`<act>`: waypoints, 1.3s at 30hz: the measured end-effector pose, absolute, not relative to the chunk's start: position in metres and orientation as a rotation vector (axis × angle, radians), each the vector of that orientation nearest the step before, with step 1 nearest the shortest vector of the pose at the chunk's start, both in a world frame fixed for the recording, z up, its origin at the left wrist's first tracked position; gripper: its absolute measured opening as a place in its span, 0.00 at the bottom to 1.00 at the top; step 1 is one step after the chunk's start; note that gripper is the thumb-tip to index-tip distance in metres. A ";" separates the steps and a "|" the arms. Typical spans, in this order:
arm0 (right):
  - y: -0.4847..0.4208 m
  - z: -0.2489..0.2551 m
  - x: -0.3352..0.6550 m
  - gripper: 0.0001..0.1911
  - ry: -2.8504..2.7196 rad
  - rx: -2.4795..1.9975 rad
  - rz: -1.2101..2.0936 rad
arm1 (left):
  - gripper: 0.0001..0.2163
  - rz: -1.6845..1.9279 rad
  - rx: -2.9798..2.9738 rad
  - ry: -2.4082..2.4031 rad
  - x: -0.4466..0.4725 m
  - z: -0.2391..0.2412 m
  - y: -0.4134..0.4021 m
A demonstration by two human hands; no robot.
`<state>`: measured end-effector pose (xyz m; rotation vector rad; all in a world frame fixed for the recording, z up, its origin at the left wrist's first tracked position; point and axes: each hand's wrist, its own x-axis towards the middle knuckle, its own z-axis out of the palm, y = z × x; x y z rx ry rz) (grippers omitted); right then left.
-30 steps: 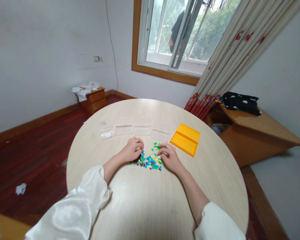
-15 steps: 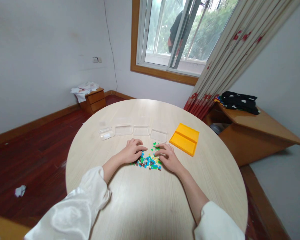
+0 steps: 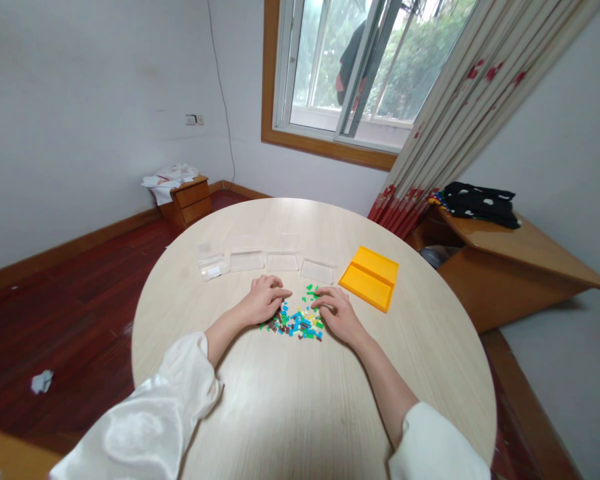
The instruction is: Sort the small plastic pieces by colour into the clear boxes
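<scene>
A scatter of small plastic building bricks (image 3: 300, 325), in blue, green, brown, yellow and white, lies on the round wooden table (image 3: 280, 413). At the pile's left edge rests my left hand (image 3: 263, 300), its index finger stretched out and the others bent, with no brick visible in it. My right hand (image 3: 338, 315) is at the right edge, fingers apart and slightly curved beside a few green bricks (image 3: 311, 292). What lies beneath the palms is hidden.
Beyond the hands stand clear plastic boxes (image 3: 247, 261) in a row. A yellow two-part tray (image 3: 369, 280) sits to the right of them. A wooden cabinet (image 3: 510, 280) with a black cloth (image 3: 480, 205) on it stands off the table's right side.
My left hand has shifted slightly left and away, uncovering more bricks at the pile's left edge. My right hand has edged a little to the right.
</scene>
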<state>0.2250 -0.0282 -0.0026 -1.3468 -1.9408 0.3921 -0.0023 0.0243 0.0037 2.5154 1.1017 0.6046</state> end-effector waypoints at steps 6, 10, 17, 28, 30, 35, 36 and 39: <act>-0.030 0.002 0.226 0.13 -1.914 -1.345 0.471 | 0.15 0.638 2.508 1.180 -0.004 0.001 0.027; -0.029 0.000 0.227 0.13 -1.902 -1.364 0.475 | 0.12 0.685 2.480 1.263 -0.005 0.000 0.030; -0.024 -0.009 0.230 0.17 -1.893 -1.376 0.428 | 0.09 0.722 2.439 1.350 -0.006 0.002 0.033; -0.022 -0.013 0.232 0.16 -1.844 -1.434 0.283 | 0.05 0.703 2.390 1.402 -0.005 0.007 0.032; -0.021 -0.015 0.231 0.16 -1.854 -1.454 0.268 | 0.05 0.723 2.376 1.402 -0.005 0.006 0.032; -0.022 -0.015 0.230 0.14 -1.912 -1.486 0.262 | 0.04 0.851 2.329 1.405 -0.004 0.003 0.034; -0.022 -0.015 0.230 0.14 -1.924 -1.488 0.261 | 0.04 0.873 2.313 1.404 -0.004 0.003 0.034; -0.022 -0.014 0.230 0.12 -1.951 -1.482 0.259 | 0.04 0.915 2.253 1.397 -0.004 0.005 0.034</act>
